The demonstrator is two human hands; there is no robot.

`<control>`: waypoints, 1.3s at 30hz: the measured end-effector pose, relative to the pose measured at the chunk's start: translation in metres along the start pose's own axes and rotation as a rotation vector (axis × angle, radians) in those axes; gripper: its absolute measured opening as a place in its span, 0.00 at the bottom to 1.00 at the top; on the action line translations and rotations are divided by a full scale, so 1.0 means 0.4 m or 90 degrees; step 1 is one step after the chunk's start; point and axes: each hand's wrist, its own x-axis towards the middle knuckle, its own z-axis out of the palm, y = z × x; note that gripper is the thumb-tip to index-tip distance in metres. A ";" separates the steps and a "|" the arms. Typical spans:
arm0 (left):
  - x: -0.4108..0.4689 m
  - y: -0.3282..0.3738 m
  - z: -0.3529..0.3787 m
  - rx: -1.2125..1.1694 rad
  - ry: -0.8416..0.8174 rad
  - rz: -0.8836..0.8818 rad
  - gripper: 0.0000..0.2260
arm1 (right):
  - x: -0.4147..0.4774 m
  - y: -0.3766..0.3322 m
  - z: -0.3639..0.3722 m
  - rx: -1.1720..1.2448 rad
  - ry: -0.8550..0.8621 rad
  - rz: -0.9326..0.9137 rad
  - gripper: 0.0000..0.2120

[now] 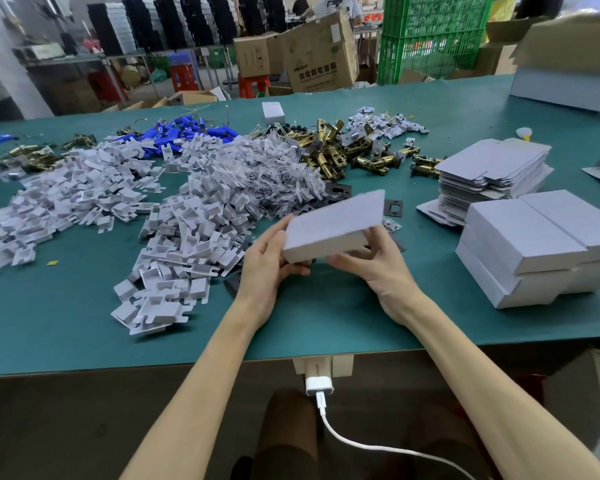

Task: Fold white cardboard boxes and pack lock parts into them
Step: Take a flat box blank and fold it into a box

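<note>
We see a green counter [326,320]. Below its near edge sits a white charger plug [318,386] with a white cable [361,445]. Beyond the far edge stand stacked green crates [430,36], a brown carton [317,53], red stools [253,85] and dark stacks [187,19], perhaps trays.

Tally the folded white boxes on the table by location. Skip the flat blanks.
held box, gripped by left hand and right hand: 1
stacked boxes at right: 4 visible, two layers of two
small far box, alone: 1
Total: 6
</note>
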 end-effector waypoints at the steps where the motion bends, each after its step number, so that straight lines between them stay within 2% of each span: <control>1: -0.003 -0.002 0.001 0.044 -0.028 0.014 0.14 | -0.002 -0.001 0.003 -0.014 -0.022 -0.006 0.38; 4: -0.013 -0.003 0.007 0.143 -0.086 0.054 0.15 | -0.005 -0.006 0.006 -0.046 -0.068 -0.012 0.24; 5: -0.016 -0.003 0.009 0.159 -0.089 0.056 0.16 | -0.004 -0.007 0.005 -0.060 -0.068 -0.013 0.23; 9: -0.020 -0.009 0.012 0.229 -0.089 0.051 0.16 | -0.002 -0.007 0.004 -0.127 -0.040 0.011 0.24; 11: -0.020 -0.012 0.012 0.243 -0.082 0.052 0.17 | -0.004 -0.006 0.008 -0.126 -0.051 0.027 0.21; 15: -0.016 -0.010 0.016 0.198 -0.049 0.033 0.25 | -0.006 -0.005 0.015 -0.101 -0.010 0.033 0.19; 20: -0.017 -0.002 0.023 0.145 -0.085 0.033 0.28 | -0.008 -0.010 0.014 -0.031 0.046 0.037 0.19; 23: -0.016 -0.001 0.018 0.142 -0.111 0.052 0.25 | -0.010 -0.013 0.019 -0.098 0.030 0.038 0.17; 28: -0.018 -0.001 0.012 0.105 -0.088 0.042 0.17 | -0.012 -0.013 0.028 -0.235 -0.029 0.045 0.19; 32: -0.016 -0.002 0.007 0.107 -0.065 0.035 0.17 | -0.009 -0.021 0.034 -0.258 -0.011 0.032 0.19; 35: -0.014 -0.002 0.004 0.091 -0.032 0.024 0.17 | -0.005 -0.020 0.036 -0.252 0.055 0.044 0.20; 39: -0.002 -0.007 0.003 0.069 -0.002 -0.003 0.22 | 0.023 -0.021 0.027 -0.252 0.085 0.043 0.16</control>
